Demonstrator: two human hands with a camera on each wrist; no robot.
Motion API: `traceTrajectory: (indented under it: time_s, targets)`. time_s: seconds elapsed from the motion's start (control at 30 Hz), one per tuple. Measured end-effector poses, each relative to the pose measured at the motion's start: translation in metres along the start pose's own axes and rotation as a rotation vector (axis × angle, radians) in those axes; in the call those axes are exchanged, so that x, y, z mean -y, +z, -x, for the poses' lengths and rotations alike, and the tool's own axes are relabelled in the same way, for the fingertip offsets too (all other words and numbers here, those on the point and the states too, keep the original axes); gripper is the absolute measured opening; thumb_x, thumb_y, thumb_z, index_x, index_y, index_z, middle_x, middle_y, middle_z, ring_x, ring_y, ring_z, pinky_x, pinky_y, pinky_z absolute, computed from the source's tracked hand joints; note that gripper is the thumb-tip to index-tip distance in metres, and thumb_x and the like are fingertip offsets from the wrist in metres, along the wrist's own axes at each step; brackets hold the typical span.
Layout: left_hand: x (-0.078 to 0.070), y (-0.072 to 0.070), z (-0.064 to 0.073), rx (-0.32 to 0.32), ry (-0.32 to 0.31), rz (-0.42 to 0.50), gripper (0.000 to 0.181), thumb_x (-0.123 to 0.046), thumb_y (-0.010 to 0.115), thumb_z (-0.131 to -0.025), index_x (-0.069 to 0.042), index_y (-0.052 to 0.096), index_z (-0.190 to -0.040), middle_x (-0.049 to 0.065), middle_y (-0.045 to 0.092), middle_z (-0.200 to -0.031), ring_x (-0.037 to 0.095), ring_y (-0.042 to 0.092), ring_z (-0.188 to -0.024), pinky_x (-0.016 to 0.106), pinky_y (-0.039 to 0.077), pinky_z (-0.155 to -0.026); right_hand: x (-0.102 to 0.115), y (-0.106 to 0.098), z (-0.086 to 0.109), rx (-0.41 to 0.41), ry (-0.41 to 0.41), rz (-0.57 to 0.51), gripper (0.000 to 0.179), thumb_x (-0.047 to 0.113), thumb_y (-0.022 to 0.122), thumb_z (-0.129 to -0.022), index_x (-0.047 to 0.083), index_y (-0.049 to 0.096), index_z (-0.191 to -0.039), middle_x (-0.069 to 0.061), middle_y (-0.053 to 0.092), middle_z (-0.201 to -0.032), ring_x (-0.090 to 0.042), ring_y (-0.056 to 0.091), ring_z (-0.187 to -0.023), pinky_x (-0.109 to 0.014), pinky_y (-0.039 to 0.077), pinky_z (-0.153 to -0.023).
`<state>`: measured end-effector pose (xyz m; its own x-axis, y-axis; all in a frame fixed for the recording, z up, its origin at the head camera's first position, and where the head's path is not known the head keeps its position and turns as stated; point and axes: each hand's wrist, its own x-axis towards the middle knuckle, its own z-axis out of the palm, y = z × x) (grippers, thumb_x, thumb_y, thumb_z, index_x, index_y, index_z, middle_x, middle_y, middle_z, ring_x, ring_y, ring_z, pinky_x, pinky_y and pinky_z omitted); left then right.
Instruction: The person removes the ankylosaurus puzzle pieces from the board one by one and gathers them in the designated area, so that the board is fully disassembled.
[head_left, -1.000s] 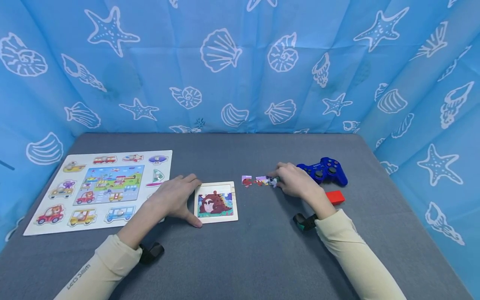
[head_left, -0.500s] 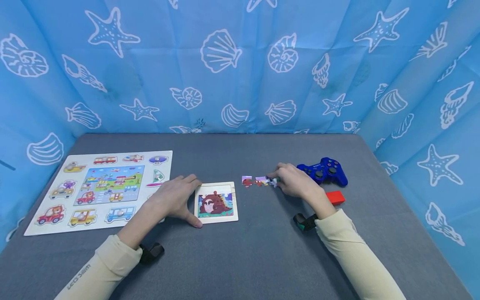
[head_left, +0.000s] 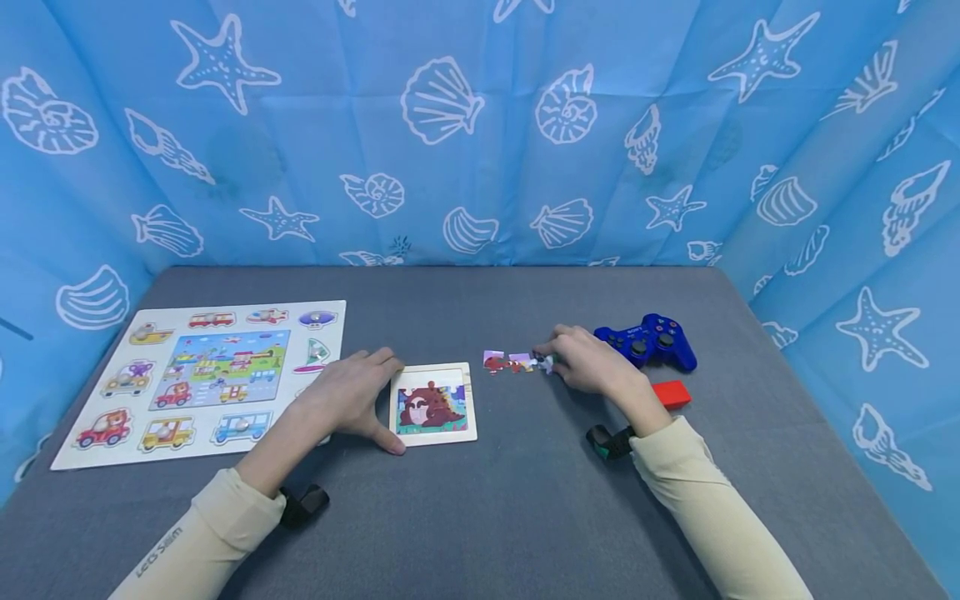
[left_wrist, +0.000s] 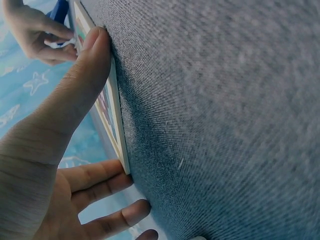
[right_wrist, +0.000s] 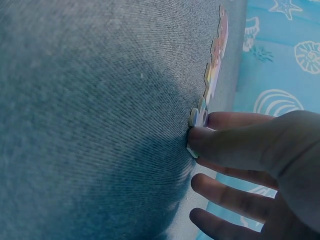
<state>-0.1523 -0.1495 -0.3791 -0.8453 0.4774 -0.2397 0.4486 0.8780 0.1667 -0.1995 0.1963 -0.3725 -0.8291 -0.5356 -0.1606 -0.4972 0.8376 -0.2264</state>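
Note:
My left hand (head_left: 347,395) holds a small wooden puzzle tray (head_left: 471,408) by its left side, thumb at the near corner and index finger at the far one. In the left wrist view the thumb lies along the near edge of the tray. Puzzle pieces showing a brown-haired figure (head_left: 429,410) fill the tray's lower part; bare wood shows above them. To the right, my right hand (head_left: 588,360) pinches a jigsaw piece (head_left: 547,365) between thumb and index finger, low on the cloth. Left of it lie a yellow-and-purple piece (head_left: 521,362) and a red-and-purple piece (head_left: 495,362), in a row.
A white peg puzzle board (head_left: 75,454) with vehicle pieces lies at the left, partly behind the left hand. Past the right hand are a blue game controller (head_left: 651,342) and a red block (head_left: 671,394). A blue shell-print curtain (head_left: 480,183) borders the table's far edge.
The yellow-and-purple piece has shifted slightly left, narrowing the gap to the red-and-purple piece. Both hands have stayed almost where they were.

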Motion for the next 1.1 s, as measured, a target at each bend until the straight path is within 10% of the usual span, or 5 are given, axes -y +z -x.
traceTrajectory:
  time_s: [1.1]
  targets:
    - [0.001,0.001,-0.001,0.003,-0.005,0.005,0.113,-0.073,0.087,-0.059,-0.007,0.054,-0.144,0.011,0.058,-0.138,0.032,0.060,-0.120,0.053,0.051,-0.102,0.074,-0.022,-0.022,-0.117,-0.126,-0.052,0.038,0.020,0.074,-0.095,0.011,0.070,-0.131,-0.013,0.067,-0.117,-0.023,0.060,-0.100,-0.039,0.053,-0.080]
